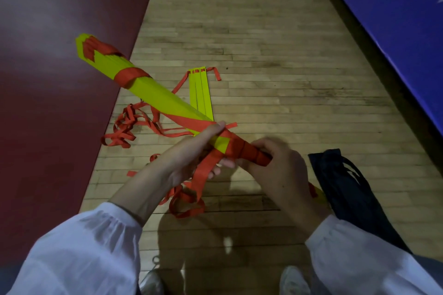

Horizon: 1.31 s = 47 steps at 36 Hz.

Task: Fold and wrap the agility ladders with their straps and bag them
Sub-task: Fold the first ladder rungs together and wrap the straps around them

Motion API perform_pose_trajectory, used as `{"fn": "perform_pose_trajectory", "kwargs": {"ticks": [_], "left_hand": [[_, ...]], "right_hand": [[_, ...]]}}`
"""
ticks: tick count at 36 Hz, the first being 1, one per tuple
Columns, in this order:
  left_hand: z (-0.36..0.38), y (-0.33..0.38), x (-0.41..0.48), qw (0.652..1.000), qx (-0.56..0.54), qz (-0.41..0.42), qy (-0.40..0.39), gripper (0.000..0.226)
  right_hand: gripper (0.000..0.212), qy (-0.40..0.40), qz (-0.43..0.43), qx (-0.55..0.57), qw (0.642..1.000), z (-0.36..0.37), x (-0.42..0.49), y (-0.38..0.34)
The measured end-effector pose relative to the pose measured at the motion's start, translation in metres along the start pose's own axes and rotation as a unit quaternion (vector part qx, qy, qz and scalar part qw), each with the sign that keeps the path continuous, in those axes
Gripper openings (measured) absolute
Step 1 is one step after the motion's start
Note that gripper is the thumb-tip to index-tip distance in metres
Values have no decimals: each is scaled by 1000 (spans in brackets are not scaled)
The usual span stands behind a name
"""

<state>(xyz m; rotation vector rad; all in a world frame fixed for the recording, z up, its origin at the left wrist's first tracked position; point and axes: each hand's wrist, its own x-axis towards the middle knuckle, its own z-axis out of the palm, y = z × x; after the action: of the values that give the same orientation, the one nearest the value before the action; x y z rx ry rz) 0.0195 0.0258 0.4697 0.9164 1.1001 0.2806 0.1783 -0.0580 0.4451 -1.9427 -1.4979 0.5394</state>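
Wrapping step: my left hand (pixel 191 151) and right hand (pixel 278 170) both curl fingers round the ladder bundle (pixel 153 93); next I'd wind the loose strap (pixel 203 175) hanging below it, taut.

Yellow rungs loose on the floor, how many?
3, side by side on the wood floor behind the held bundle: left rung, middle rung, right rung. Near ends are hidden; others may lie beneath.

This looks like a sports hall. A pale narrow-strip hardwood floor (pixel 263 43) runs to the far end and meets a glossy dark red painted zone (pixel 48 79) on the left, like a court marking. A blue panel with white markings (pixel 395 7) stands on the right. Training gear is out: yellow flat-rung agility ladders with orange straps (pixel 203 96), and a dark fabric bag (pixel 347 187) at near right.
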Motion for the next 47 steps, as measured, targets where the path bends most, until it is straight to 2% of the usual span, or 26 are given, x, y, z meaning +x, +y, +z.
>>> {"fn": "perform_pose_trajectory", "kwargs": {"ticks": [8,10,13,15,18,24,31,36,40,43,45,47], "left_hand": [[1,-5,2,999,15,2,38,53],[1,-6,2,999,13,7,44,52],[4,-8,2,999,11,13,45,50],[4,-9,2,999,13,14,47,49],[5,-9,1,998,25,20,51,49],[8,-6,-3,998,34,46,37,45],[6,-6,-4,997,40,59,16,52],[3,-1,-9,999,21,19,-29,55],[2,3,-10,998,13,-14,-60,61],[0,4,-9,997,20,-34,-68,71],[0,5,-9,997,26,-31,-61,69],[1,5,-8,998,22,-22,-53,63]], "right_hand": [[30,-39,16,10,999,1,1,4],[32,-79,19,17,997,-1,5,4],[36,-192,26,16,981,-8,12,8],[48,-248,46,49,966,-11,13,8],[68,-277,74,125,950,-12,12,5],[70,-313,133,185,922,-20,16,3],[72,-292,174,242,909,-19,18,2],[72,-268,190,273,904,-17,16,2],[73,-229,188,267,917,-15,15,2],[55,-190,187,272,925,-17,16,-1],[35,-168,182,275,929,-17,16,-2],[30,-151,170,266,937,-15,15,-2]]}}
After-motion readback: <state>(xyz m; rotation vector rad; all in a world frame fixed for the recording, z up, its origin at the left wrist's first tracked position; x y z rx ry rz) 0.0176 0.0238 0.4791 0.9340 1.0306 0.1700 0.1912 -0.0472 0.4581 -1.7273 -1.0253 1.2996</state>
